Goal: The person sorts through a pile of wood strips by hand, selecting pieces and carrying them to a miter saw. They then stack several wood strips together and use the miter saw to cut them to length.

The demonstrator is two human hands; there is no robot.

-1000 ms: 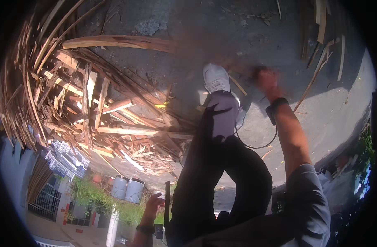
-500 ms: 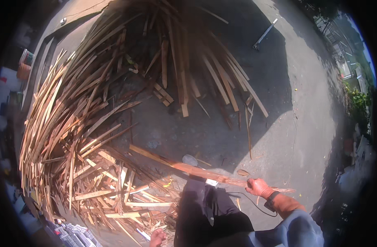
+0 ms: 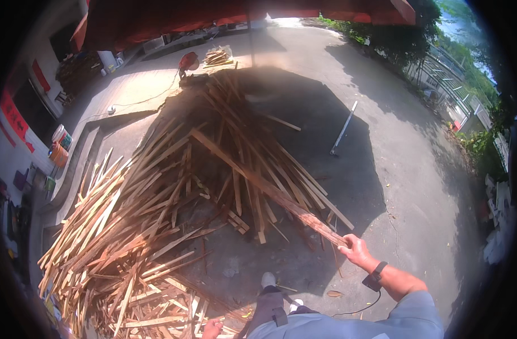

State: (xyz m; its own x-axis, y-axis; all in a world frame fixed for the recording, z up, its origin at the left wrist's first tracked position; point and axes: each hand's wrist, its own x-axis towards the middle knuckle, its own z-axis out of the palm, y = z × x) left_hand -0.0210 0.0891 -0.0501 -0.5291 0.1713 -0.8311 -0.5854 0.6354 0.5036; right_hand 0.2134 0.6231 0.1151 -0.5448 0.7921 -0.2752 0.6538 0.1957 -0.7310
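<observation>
Plank [image 3: 264, 184]: slants up and leftward from the right hand [image 3: 357, 252], across the strips; cannot tell whether its far end touches them.
Right fingers: wrapped round the plank's near end.
Left hand [image 3: 212, 329]: at the lower edge, near the strips; cannot tell how its fingers stand.
Ground [image 3: 419, 198]: grey concrete, shaded mid-yard, sunlit rightward; strips [image 3: 114, 217] heaped left and centre, bar [image 3: 344, 129] lying right.
Yard: red canopy [image 3: 247, 13] above, saw [image 3: 189, 62] beyond the strips, buckets [image 3: 60, 146] left, greenery [image 3: 481, 151] right.

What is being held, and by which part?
The right grip holds a long wooden strip by its near end; whether the left grip holds anything is unclear.
</observation>
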